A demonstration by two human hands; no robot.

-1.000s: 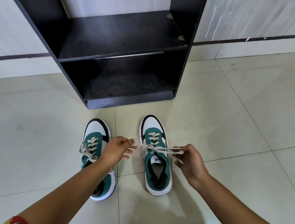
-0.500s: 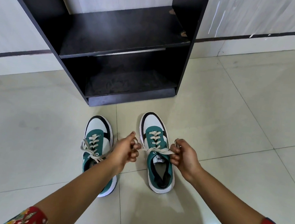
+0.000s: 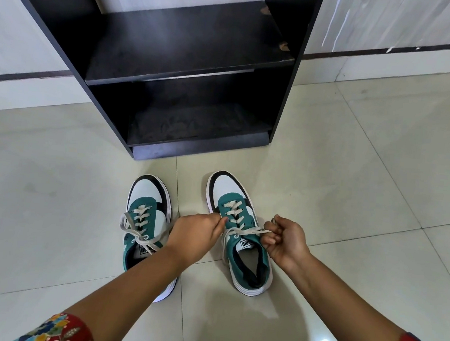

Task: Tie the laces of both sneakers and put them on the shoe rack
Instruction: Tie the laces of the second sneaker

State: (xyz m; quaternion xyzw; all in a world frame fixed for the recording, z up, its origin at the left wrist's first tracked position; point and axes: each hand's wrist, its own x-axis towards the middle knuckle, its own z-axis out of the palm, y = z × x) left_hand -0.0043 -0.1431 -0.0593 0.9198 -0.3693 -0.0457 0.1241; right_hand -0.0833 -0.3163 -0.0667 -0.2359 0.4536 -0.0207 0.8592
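Two green, white and black sneakers stand on the floor tiles, toes pointing at the rack. The right sneaker (image 3: pixel 240 236) has its cream laces (image 3: pixel 248 230) crossed over the tongue. My left hand (image 3: pixel 196 235) pinches one lace end at the shoe's left side. My right hand (image 3: pixel 283 242) is closed on the other end at its right side. The left sneaker (image 3: pixel 145 215) lies under my left forearm, its laces loose and untied. The black shoe rack (image 3: pixel 189 60) stands just beyond the shoes, with two empty shelves.
Pale glossy floor tiles (image 3: pixel 352 180) spread all around the shoes. A light wall with a dark skirting stripe (image 3: pixel 389 51) runs behind the rack. My sleeves are red and patterned.
Both hands have drawn in closer to the right sneaker, shortening the stretched laces. The view has tilted slightly, so the shoes sit lower relative to the rack.
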